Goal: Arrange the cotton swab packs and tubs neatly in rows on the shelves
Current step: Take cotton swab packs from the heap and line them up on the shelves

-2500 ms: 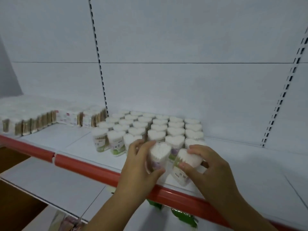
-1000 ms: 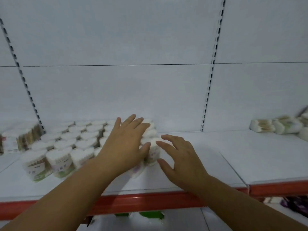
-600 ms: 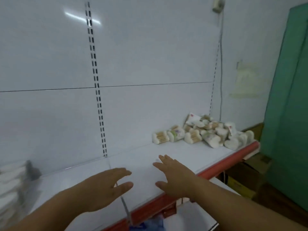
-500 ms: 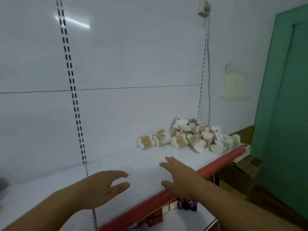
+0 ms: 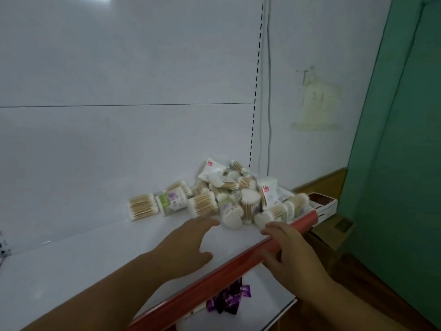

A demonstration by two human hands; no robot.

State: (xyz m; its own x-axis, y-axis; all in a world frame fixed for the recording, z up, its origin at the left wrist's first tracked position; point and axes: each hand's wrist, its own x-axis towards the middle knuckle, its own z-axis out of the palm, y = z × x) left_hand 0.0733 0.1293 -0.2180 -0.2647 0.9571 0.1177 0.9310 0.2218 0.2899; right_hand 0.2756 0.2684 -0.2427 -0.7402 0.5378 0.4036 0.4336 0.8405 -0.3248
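A jumbled heap of cotton swab packs and tubs (image 5: pixel 229 194) lies at the right end of the white shelf (image 5: pixel 95 249). A flat pack of wooden-stick swabs (image 5: pixel 142 206) lies at the heap's left edge, beside a tub with a green and purple label (image 5: pixel 172 199). My left hand (image 5: pixel 188 244) is stretched out above the shelf with its fingers straight, fingertips just short of a toppled tub (image 5: pixel 230 215). My right hand (image 5: pixel 290 253) hovers over the red front rail (image 5: pixel 214 278), fingers relaxed, close to a small tub (image 5: pixel 265 217). Both hands hold nothing.
A lower shelf (image 5: pixel 267 297) carries purple packets (image 5: pixel 229 299). A green door (image 5: pixel 403 163) stands at the right. A white box with a dark red inside (image 5: pixel 322 201) sits beyond the shelf's end. A cable (image 5: pixel 269 91) runs down the wall.
The view has swung right, away from the tidy rows of tubs to the loose heap. Both hands let go of the tubs and now reach, open, toward the heap.
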